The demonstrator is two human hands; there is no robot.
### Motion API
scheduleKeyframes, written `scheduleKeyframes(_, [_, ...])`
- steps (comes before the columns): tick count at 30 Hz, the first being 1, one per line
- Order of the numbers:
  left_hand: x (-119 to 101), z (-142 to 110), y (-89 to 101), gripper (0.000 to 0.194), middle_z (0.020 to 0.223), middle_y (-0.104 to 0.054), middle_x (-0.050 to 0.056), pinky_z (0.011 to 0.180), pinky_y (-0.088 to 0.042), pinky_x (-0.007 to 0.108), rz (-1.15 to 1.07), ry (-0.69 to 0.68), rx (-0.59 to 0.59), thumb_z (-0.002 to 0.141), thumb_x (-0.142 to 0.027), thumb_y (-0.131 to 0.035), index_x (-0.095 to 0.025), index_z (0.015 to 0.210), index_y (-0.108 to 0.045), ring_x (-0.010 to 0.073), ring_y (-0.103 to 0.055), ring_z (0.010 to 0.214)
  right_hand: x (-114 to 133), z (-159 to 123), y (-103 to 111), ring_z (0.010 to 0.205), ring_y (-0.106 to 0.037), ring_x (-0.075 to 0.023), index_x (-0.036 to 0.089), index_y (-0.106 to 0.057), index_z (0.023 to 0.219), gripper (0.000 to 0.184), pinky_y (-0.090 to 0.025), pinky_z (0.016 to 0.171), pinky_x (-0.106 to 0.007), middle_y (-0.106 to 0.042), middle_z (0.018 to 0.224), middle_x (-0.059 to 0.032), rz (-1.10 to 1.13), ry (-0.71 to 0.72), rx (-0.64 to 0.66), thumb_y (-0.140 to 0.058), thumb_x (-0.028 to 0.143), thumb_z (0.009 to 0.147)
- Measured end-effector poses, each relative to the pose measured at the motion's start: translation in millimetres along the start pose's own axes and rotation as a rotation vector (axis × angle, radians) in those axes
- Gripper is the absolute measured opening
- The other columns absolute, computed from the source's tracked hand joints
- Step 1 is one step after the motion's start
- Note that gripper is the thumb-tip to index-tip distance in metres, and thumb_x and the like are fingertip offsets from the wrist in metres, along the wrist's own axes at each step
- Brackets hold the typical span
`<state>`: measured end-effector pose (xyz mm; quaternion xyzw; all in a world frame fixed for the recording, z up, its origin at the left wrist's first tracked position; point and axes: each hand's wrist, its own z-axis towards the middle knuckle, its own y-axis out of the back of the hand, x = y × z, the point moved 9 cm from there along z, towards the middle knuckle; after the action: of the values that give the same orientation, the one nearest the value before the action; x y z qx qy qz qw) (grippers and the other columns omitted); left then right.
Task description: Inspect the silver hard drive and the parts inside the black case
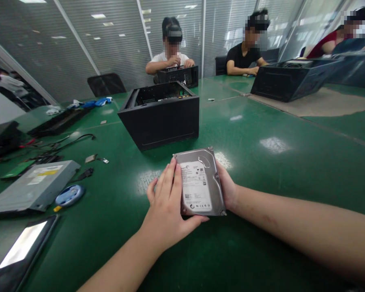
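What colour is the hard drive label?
The label is white with dark print, clearest in the head view.

From my head, the camera looks toward twelve o'clock and down, my left hand (166, 211) and right hand (228, 187) near, the wall (115, 44) far.

An open black computer case (167, 117) is being supported by a green table (276, 174). At the left, a grey disc drive (33, 184) is being flanked by a blue oval object (69, 196). Behind, another case (182, 76) is being handled by a person in white (158, 61); a further case (278, 84) is being underlaid by brown sheeting (319, 103).
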<state>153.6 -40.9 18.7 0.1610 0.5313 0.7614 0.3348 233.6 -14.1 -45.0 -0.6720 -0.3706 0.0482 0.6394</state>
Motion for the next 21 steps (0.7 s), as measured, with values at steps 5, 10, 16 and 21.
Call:
scheduleKeyframes(5, [0.2,0.5,-0.4,0.124,0.161,-0.009,0.022,0.109,-0.024,0.055,-0.034,0.002,0.003,0.068,-0.062,-0.071,-0.014,0.155,0.002,0.0377,-0.022,0.144,0.9,-0.1,-0.2,0.12,-0.056,-0.0299,0.015,-0.062,0.122,0.075,-0.028,0.111,-0.051,-0.069,0.117,-0.0146,0.015,0.011,-0.014,-0.034,0.073,0.085])
scheduleKeyframes(10, [0.5,0.1,-2.0,0.119,0.162,-0.008,0.022,0.105,-0.028,0.055,-0.073,0.014,0.027,0.071,-0.056,-0.072,-0.017,0.155,0.003,0.0381,-0.023,0.144,-0.1,-2.7,-0.8,0.118,-0.058,-0.0312,0.016,-0.064,0.12,0.074,-0.026,0.11,-0.054,-0.07,0.114,-0.0141,-0.002,-0.023,-0.038,-0.037,0.074,0.083])
scheduleKeyframes(16, [-1.3,-0.3,2.4,0.12,0.161,-0.009,0.023,0.106,-0.027,0.055,-0.061,0.009,0.007,0.07,-0.057,-0.073,-0.015,0.155,0.001,0.0389,-0.023,0.144,0.1,-2.8,-4.7,0.121,-0.055,-0.0313,0.016,-0.061,0.124,0.075,-0.027,0.11,-0.054,-0.067,0.12,-0.0149,-0.024,-0.028,-0.004,-0.038,0.074,0.083])
scheduleKeyframes(21, [-2.2,-0.7,3.6,0.122,0.161,-0.011,0.024,0.106,-0.027,0.054,-0.05,-0.006,-0.015,0.069,-0.059,-0.073,-0.014,0.155,0.0,0.0397,-0.024,0.143,-0.9,-1.8,-3.3,0.122,-0.054,-0.0303,0.016,-0.061,0.123,0.079,-0.027,0.111,-0.052,-0.067,0.119,-0.0145,-0.007,-0.03,-0.017,-0.03,0.076,0.084])
